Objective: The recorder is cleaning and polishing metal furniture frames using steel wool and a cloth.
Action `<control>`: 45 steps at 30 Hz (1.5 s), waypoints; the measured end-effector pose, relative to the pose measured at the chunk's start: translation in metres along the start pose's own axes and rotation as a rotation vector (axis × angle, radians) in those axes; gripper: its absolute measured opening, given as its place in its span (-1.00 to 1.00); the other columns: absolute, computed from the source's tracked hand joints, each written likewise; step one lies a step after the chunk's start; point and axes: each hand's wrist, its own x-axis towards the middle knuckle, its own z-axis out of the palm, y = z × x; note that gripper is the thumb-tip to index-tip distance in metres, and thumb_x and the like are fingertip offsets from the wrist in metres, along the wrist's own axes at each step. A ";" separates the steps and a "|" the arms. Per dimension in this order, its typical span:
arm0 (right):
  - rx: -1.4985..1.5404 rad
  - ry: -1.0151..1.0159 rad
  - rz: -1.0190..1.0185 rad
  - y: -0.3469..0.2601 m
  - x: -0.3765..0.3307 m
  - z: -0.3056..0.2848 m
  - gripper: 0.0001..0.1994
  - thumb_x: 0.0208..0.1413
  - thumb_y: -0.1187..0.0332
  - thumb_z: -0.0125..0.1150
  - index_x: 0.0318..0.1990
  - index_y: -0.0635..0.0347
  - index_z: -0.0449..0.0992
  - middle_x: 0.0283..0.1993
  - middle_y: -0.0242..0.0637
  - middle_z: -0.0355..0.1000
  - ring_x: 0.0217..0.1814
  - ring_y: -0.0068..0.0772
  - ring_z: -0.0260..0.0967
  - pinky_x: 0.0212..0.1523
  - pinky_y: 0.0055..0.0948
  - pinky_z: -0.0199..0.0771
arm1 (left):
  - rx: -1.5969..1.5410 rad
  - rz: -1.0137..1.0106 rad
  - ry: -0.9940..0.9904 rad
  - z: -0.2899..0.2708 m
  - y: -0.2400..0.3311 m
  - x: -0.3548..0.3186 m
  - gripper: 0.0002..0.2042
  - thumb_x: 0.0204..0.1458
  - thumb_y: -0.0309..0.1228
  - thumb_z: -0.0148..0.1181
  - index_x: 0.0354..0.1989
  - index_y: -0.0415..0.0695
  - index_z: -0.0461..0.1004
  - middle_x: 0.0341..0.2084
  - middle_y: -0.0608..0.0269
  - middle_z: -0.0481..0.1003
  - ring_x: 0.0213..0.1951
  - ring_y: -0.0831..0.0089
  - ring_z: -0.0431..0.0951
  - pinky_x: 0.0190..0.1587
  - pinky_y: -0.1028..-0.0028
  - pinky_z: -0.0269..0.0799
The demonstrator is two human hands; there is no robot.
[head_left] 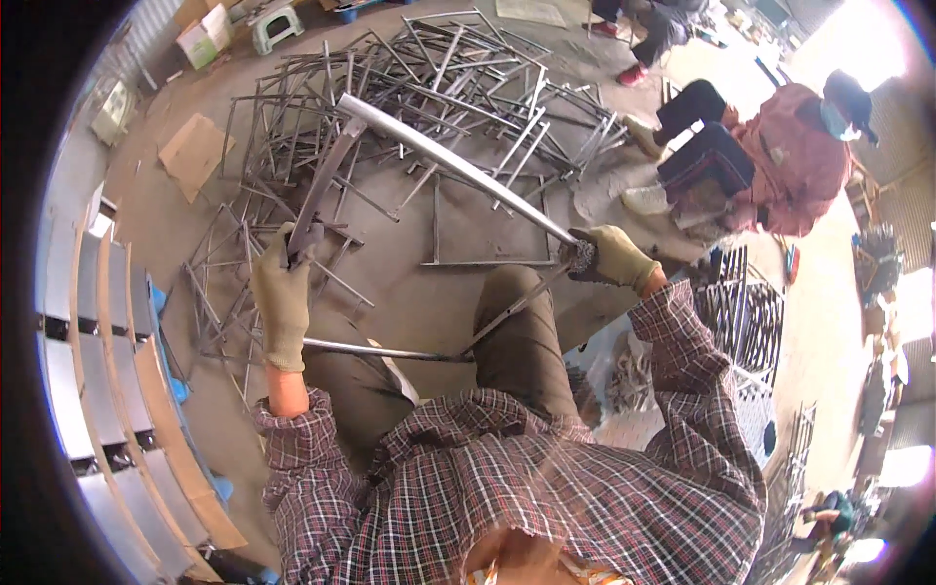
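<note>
Both my hands wear beige gloves with dark finger areas. Between them I hold a rectangular metal tube frame (458,171), tilted over my knees. My left hand (283,297) is wrapped round the frame's left side bar. The fingers of my right hand (616,259) close on the frame at its right corner, where the long bright bar meets a thinner one. The near bar of the frame lies low across my lap, by my thighs. What else may sit inside my right fingers is hidden.
A big tangled heap of metal frames (419,93) covers the floor ahead. Another frame (487,261) lies flat beyond my knees. Stacked panels (93,390) stand at left, more metal parts (736,322) at right. A person (780,156) in red sits at far right.
</note>
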 end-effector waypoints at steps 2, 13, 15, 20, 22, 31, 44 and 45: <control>0.050 -0.072 0.029 0.005 0.006 -0.006 -0.59 -0.23 0.15 0.39 -0.18 0.07 0.50 -0.35 -0.11 0.50 -0.30 0.02 0.46 -0.30 -0.13 0.42 | -0.016 -0.036 -0.020 -0.004 -0.002 -0.002 -0.70 -0.06 -0.56 0.25 -0.09 -0.18 0.51 -0.35 0.05 0.58 -0.32 0.31 0.61 -0.24 0.39 0.44; -0.231 0.685 0.386 0.029 -0.022 0.124 -0.69 -0.24 0.32 0.31 -0.25 0.13 0.50 -0.25 -0.08 0.48 -0.13 -0.03 0.44 -0.13 -0.13 0.41 | 0.055 -0.087 -0.012 -0.007 0.006 -0.008 -0.68 -0.04 -0.54 0.26 -0.06 -0.25 0.49 -0.30 -0.06 0.57 -0.27 0.17 0.61 -0.23 0.34 0.44; -0.108 -0.113 0.422 0.046 -0.058 0.171 -0.75 -0.14 0.37 0.27 -0.23 0.14 0.50 -0.21 -0.05 0.48 -0.11 -0.02 0.44 -0.13 -0.09 0.41 | -0.080 -0.214 -0.038 -0.010 -0.016 -0.022 -0.69 -0.03 -0.53 0.25 -0.06 -0.25 0.49 -0.28 -0.06 0.57 -0.25 0.17 0.60 -0.21 0.34 0.43; 0.424 0.650 0.456 0.079 -0.110 0.194 -0.76 -0.03 0.28 0.25 -0.27 0.25 0.47 -0.50 -0.32 0.41 -0.50 -0.62 0.36 -0.51 -0.51 0.37 | 0.106 -0.148 -0.080 -0.003 0.002 -0.003 -0.73 0.04 -0.48 0.19 -0.05 -0.23 0.50 -0.30 -0.01 0.56 -0.29 0.30 0.53 -0.18 0.36 0.39; 0.588 0.683 0.477 0.075 -0.102 0.188 -0.77 -0.03 0.31 0.25 -0.26 0.24 0.48 -0.48 -0.34 0.42 -0.50 -0.59 0.36 -0.51 -0.52 0.37 | 0.044 -0.177 -0.058 -0.004 -0.005 0.000 -0.73 0.04 -0.48 0.19 -0.05 -0.23 0.50 -0.32 0.00 0.56 -0.31 0.33 0.51 -0.17 0.36 0.39; 1.089 0.500 0.596 -0.064 -0.009 0.070 -0.62 -0.03 0.37 0.21 0.00 0.23 0.45 -0.20 -0.32 0.45 -0.21 -0.48 0.41 -0.22 -0.49 0.43 | 0.022 -0.133 -0.082 -0.016 -0.002 -0.003 -0.73 0.06 -0.49 0.18 -0.05 -0.27 0.48 -0.38 0.06 0.54 -0.34 0.40 0.47 -0.19 0.38 0.38; 0.091 0.847 -0.288 -0.104 0.080 -0.152 -0.68 0.07 0.38 0.19 0.01 0.18 0.51 -0.25 -0.26 0.54 -0.24 -0.42 0.47 -0.19 -0.45 0.45 | -0.415 -0.697 0.058 -0.016 0.013 -0.063 -0.77 0.16 -0.38 0.10 -0.10 -0.25 0.49 -0.35 0.33 0.51 -0.33 0.51 0.46 -0.29 0.48 0.36; -0.699 0.823 -0.477 -0.100 0.070 -0.193 -0.69 0.04 0.41 0.19 -0.02 0.13 0.54 -0.33 -0.22 0.55 -0.35 -0.40 0.48 -0.28 -0.46 0.47 | -0.339 -0.791 -0.126 -0.012 0.075 -0.065 -0.77 0.16 -0.34 0.10 -0.13 -0.23 0.50 -0.37 0.35 0.51 -0.37 0.48 0.46 -0.33 0.47 0.35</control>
